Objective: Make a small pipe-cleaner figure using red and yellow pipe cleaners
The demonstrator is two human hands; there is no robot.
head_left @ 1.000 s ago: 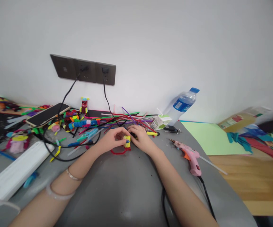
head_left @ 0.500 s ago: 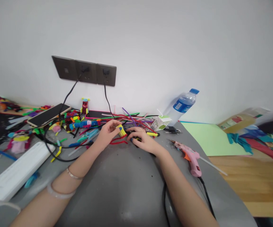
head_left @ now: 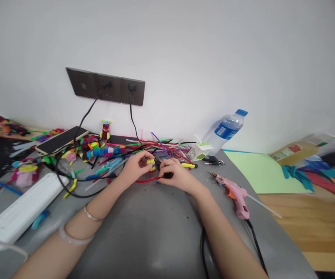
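Observation:
My left hand pinches a small yellow pipe-cleaner piece with a red pipe-cleaner tail lying on the grey table. My right hand is closed right beside it, its fingers round a small black object that I cannot name. The two hands almost touch at the yellow piece. Behind them lies a tangle of coloured pipe cleaners.
A pink glue gun with its black cord lies to the right, near a water bottle, a small carton and green paper. A white power strip, phones and small craft figures fill the left. Wall sockets sit behind.
My left hand lifted the yellow piece off the table toward the pile, then brought it back down. My right hand closed on a black object and moved in against the yellow piece.

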